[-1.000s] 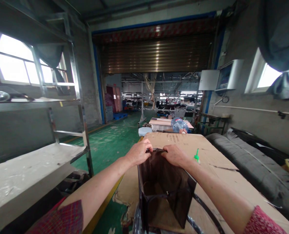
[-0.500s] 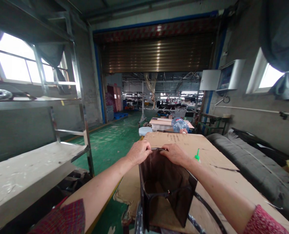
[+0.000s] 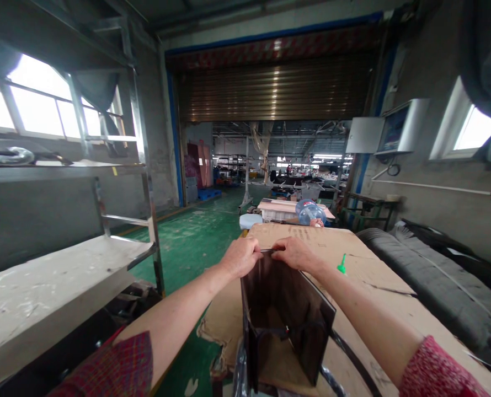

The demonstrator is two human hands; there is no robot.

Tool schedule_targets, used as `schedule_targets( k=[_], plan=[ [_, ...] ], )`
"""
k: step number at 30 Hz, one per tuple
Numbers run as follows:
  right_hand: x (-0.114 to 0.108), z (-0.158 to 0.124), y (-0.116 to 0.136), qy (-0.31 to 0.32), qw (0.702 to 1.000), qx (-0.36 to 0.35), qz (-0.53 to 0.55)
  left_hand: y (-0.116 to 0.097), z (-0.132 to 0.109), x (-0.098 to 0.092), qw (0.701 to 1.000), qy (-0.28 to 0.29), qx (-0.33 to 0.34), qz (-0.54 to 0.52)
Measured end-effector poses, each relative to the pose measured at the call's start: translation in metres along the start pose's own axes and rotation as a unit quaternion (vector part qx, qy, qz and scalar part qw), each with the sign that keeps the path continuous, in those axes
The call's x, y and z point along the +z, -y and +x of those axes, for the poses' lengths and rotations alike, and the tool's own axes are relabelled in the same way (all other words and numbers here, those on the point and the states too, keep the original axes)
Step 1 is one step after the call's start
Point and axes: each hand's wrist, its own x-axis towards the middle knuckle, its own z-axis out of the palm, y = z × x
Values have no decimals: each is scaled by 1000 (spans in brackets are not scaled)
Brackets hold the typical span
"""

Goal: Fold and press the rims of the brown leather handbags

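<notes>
A dark brown bag (image 3: 287, 298) stands on the cardboard-covered table (image 3: 378, 309), its mouth towards me and its inside showing. My left hand (image 3: 242, 257) pinches the left part of its far top edge. A short way to the right, my right hand (image 3: 293, 255) is closed on the same edge, thumb and fingers together. A dark strap (image 3: 355, 358) curves over the cardboard on the right side of the bag. Partly plastic-wrapped handles lie at its lower left and lower right. The bag's outer far side is hidden.
A bottle with a green nozzle (image 3: 342, 264) stands on the cardboard to the right. Large clear water jugs (image 3: 310, 212) lie beyond the table. Metal shelving (image 3: 154, 248) is on the left, and grey fabric rolls (image 3: 427, 281) lie along the right.
The view has turned slightly left, so the scene sits further right. Both hands keep hold of the bag's far edge, and its right wall now looks straighter.
</notes>
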Motion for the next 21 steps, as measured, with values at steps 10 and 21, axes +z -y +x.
schedule_targets(
  k=[10,21],
  plan=[
    [5,4,3,-3,1000,17,7,2,0,2,1000,-10,5,-9],
    [7,9,8,9,997,-25,-71,1,1,1,1000,-2,-6,-21]
  ],
)
